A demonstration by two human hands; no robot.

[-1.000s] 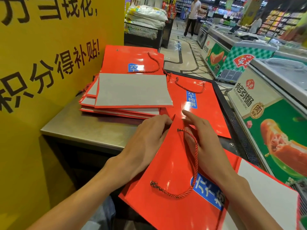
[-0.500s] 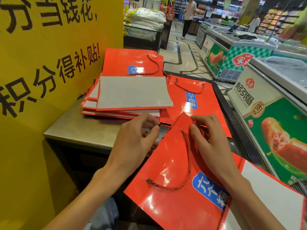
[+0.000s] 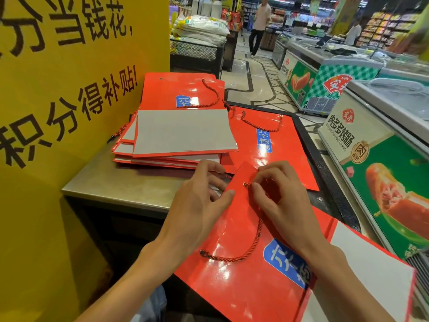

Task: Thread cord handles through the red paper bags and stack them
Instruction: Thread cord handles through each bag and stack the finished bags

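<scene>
Bright, even overhead store lighting. White glare patches lie on the glossy red paper bag (image 3: 236,231) and the polished floor (image 3: 260,77). Shadows beneath the metal table (image 3: 120,182) are soft. Wide-angle distortion bends the edges; distant shelves (image 3: 380,26) appear blurred.

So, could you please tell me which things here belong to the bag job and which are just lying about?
Job: red paper bag, cord handle, left hand, right hand, stack of bags.

Lying about: yellow sign, freezer cabinets, steel table.
</scene>
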